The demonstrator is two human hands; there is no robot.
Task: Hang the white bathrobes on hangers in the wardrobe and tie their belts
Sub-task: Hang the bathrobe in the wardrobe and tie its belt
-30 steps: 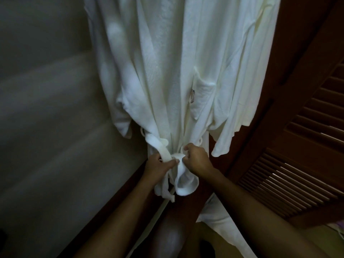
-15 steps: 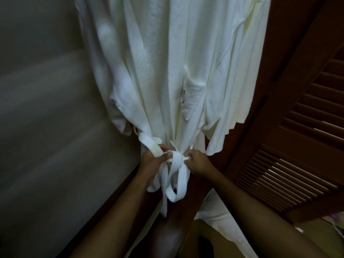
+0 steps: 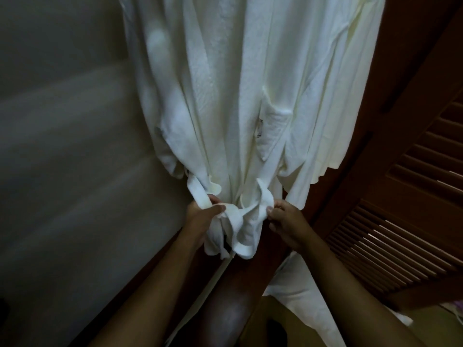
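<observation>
A white bathrobe [image 3: 225, 91] hangs in the wardrobe, filling the upper middle of the head view; its hanger is out of frame. Its white belt [image 3: 238, 221] is gathered around the waist, with loops and loose ends dangling below. My left hand [image 3: 200, 216] grips the left part of the belt, thumb pressed over it. My right hand [image 3: 285, 221] pinches the right loop of the belt between thumb and fingers. A second pale robe [image 3: 350, 96] hangs behind it on the right.
A dark wooden louvred wardrobe door [image 3: 400, 221] stands open at the right. A plain grey wall panel [image 3: 62, 171] fills the left side. The dark wooden wardrobe edge [image 3: 238, 309] runs below the hands. White cloth [image 3: 300, 296] trails down at the lower right.
My hands have moved apart, drawing the belt's two sides outward. The hanging loops below the knot have become shorter and bunched. The camera has come closer to the robe.
</observation>
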